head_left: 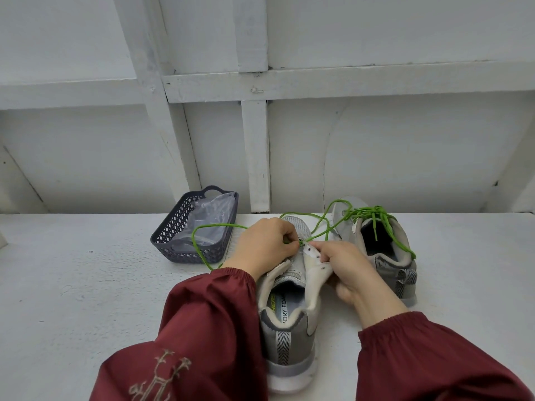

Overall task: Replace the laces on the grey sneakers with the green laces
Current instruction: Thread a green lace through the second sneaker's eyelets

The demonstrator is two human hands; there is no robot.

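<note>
**Green lace going into the near shoe**

On the white table (86, 285), two grey sneakers. At centre, heel toward the camera: the near shoe (289, 328), tongue bare. Just right and farther back: the far shoe (388, 256), already laced green, ends trailing over its collar. To the left, a dark basket (173, 227) holding a clear bag (211, 215). Pinched in the left hand (263, 244), at the front eyelets: the lace (223, 224), slack looping over the basket. Gripped in the right hand (347, 267): the right eyelet flap, folded outward.

Wall: white-painted panelled wall (405, 157), plain flat boards.
Framing: white wooden battens (256, 154), upright and horizontal, crossing on it.
Surface: white rough-painted tabletop (72, 285), meeting the wall.
Light: soft, even, faint shadows.
</note>
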